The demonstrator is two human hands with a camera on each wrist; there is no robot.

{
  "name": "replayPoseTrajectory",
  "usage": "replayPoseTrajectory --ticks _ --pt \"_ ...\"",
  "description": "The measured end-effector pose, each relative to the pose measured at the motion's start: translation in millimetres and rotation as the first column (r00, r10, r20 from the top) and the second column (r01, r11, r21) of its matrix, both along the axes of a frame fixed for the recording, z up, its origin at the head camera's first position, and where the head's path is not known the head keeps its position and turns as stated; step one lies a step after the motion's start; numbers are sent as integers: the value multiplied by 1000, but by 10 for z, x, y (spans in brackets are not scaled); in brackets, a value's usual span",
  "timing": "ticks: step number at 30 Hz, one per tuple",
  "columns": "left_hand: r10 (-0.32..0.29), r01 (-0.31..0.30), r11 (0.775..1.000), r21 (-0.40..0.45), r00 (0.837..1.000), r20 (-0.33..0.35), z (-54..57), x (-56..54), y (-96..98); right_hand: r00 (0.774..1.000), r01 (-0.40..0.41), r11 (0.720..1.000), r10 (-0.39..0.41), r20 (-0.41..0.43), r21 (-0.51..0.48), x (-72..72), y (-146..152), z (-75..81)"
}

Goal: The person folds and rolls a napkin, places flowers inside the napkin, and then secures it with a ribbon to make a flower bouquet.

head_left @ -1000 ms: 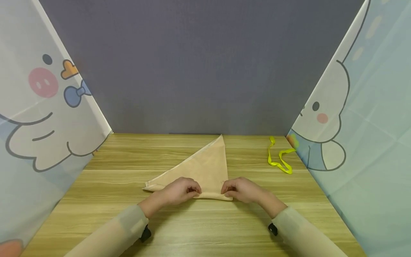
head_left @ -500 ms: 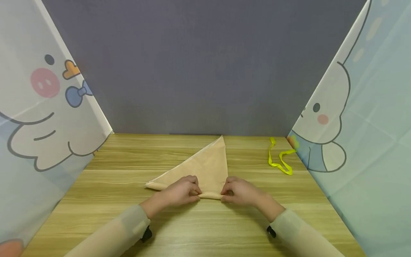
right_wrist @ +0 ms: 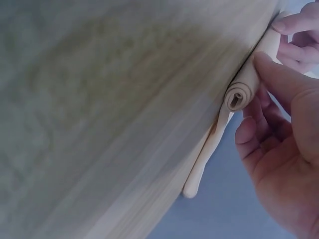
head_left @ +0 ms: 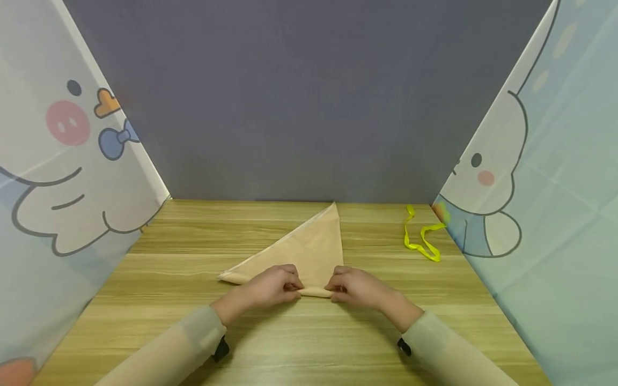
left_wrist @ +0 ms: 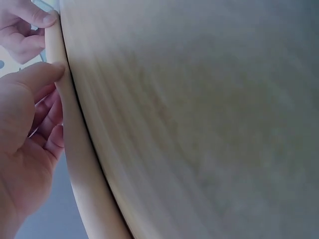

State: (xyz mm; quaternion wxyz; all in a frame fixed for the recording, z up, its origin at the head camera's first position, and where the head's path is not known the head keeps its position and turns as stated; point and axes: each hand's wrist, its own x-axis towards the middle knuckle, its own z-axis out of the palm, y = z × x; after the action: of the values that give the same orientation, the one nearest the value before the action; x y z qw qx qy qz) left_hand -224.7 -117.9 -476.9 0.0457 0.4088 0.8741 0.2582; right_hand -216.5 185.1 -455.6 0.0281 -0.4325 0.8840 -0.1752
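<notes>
On the wooden table lies a beige cloth (head_left: 314, 244), folded to a triangle with one corner pointing away from me. Its near edge is turned up into a narrow roll (right_wrist: 244, 87), whose spiral end shows in the right wrist view. My left hand (head_left: 271, 285) pinches this roll near its middle, thumb on the near side. Close to the roll's right end, my right hand (head_left: 359, 289) pinches it likewise. A short stretch of roll shows between both hands. In the left wrist view the roll runs on past the left hand (left_wrist: 22, 119) toward the cloth's left corner.
A crumpled yellow ribbon (head_left: 431, 255) lies at the table's back right. The grey panel (head_left: 299, 107) rises behind the table (head_left: 193, 225), and printed cloth walls stand at the left and right. The cloth's far corner reaches almost to the panel.
The cloth's near edge has been rolled a little further away from me. My right hand has come slightly left along the roll, while my left hand stays at nearly the same spot.
</notes>
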Motion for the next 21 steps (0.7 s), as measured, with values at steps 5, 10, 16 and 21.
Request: replayPoseTrajectory --ticks 5,10,16,21 --pt "7 -6 1000 26 1000 -20 -10 -48 -16 1000 -2 1000 3 25 -6 -68 13 8" --pt "31 -31 999 25 999 -10 -6 -82 -29 994 30 999 -32 106 13 -170 12 21" --pt "83 -86 996 27 993 80 12 -116 -15 979 67 998 -68 192 11 -277 7 3" --pt "96 -100 994 40 990 99 28 -136 -13 966 87 996 -79 246 -24 -304 -2 -4"
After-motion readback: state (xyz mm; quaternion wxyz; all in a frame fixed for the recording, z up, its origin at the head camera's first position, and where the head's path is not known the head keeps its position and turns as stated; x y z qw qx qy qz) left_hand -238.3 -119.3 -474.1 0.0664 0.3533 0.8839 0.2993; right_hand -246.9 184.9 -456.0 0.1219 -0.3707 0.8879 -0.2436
